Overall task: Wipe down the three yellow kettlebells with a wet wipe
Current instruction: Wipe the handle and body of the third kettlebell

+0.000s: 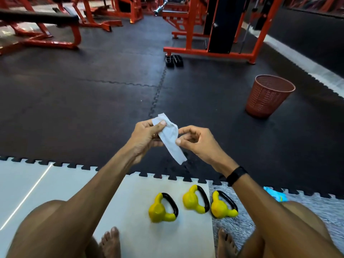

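Three yellow kettlebells with black handles lie on their sides on the pale floor between my knees: the left kettlebell (161,209), the middle kettlebell (193,201) and the right kettlebell (222,207). Above them I hold a crumpled white wet wipe (170,136) in the air. My left hand (147,136) grips its upper end with the thumb on top. My right hand (197,141) pinches its side edge between thumb and fingers. The lower end of the wipe hangs free.
A red mesh waste basket (268,95) stands on the black rubber mat to the right. A blue packet (275,196) lies by my right knee. Orange gym machines (210,34) and a bench (41,21) fill the background. My bare feet rest near the bottom edge.
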`<state>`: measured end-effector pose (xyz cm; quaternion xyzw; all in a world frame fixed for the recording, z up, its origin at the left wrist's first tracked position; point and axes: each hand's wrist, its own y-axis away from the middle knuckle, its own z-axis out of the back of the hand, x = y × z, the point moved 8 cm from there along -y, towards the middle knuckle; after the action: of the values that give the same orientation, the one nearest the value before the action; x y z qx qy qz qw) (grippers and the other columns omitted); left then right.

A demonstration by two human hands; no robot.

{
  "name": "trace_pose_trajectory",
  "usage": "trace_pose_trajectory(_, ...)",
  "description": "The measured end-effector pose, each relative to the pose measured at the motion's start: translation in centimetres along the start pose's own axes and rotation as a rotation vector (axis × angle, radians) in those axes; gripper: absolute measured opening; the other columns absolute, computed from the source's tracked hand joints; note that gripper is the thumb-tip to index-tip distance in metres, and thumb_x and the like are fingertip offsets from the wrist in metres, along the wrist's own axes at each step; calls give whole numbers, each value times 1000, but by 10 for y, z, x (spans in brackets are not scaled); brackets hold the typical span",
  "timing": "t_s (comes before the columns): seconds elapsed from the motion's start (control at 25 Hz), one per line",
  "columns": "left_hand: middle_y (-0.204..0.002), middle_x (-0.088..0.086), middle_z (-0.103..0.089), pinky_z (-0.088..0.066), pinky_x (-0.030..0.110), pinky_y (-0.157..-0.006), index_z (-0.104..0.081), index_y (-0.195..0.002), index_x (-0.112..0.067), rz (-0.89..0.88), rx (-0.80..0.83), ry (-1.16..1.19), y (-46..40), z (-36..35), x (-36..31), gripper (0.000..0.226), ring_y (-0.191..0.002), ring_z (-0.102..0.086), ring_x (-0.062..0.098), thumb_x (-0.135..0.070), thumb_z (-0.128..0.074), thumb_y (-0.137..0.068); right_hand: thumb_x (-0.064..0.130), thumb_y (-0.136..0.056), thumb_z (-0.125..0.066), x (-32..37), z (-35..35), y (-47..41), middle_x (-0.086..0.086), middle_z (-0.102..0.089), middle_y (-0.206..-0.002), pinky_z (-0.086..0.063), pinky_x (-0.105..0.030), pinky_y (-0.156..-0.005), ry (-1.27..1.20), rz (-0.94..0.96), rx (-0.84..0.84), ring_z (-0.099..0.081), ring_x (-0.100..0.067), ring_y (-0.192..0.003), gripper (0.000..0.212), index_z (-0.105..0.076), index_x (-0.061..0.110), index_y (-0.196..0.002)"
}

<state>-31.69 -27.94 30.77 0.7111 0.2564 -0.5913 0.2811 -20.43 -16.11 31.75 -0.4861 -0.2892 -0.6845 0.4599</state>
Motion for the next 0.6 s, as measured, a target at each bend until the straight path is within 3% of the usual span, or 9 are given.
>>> trace_pose_trajectory(0.16, -91, 13, -73, -56, 34, -68, -70, -100, -6, -29, 12, -73, 2, -14, -1, 25, -77, -68, 21, -27, -59, -92, 23, -84, -74, 4, -7, 7, -3, -69, -78, -47, -17, -65, -83, -28, 18, -59, -6, -68, 20, -68, 4, -87)
trace_pose_trajectory(0.28, -93, 15, -73, -55, 34, -65, -70, -102, -5, -18, -28, -49, 1, -14, 0, 27, -77, -69, 23, -27, -61, -90, 28, -88, -69, 0, -1, 7, -12, -70, -83, -51, -34, -73, -110, -67, -7, -59, -16, -75, 29, -65, 1, -81)
trace_pose_trajectory(0.4, -98, 19, -72, -59, 40, -72, -68, -104, 2, 26, -16, 28, 0, -15, 5, 31, -82, -69, 25, -25, -63, -89, 22, -92, -64, -5, 3, 7, -18, -72, -90, -54, -47, -84, -112, -105, 13, -66, -25, -81, 26, -67, -1, -81)
trace_pose_trajectory(0.48, -101, 21, -71, -58, 43, -81, -65, -106, 5, 60, -18, 65, -2, -16, 9, 34, -87, -69, 26, -24, -64, -88, 12, -92, -61, -5, 1, 8, -16, -73, -90, -55, -40, -80, -89, -111, 22, -68, -25, -83, 16, -68, 0, -84)
trace_pose_trajectory(0.6, -106, 22, -69, -57, 45, -84, -63, -110, 6, 94, -16, 137, -3, -18, 11, 37, -90, -67, 27, -24, -64, -89, 8, -93, -56, -10, 1, 7, -16, -73, -92, -57, -35, -76, -137, -159, -16, -69, -20, -79, 18, -64, -8, -90)
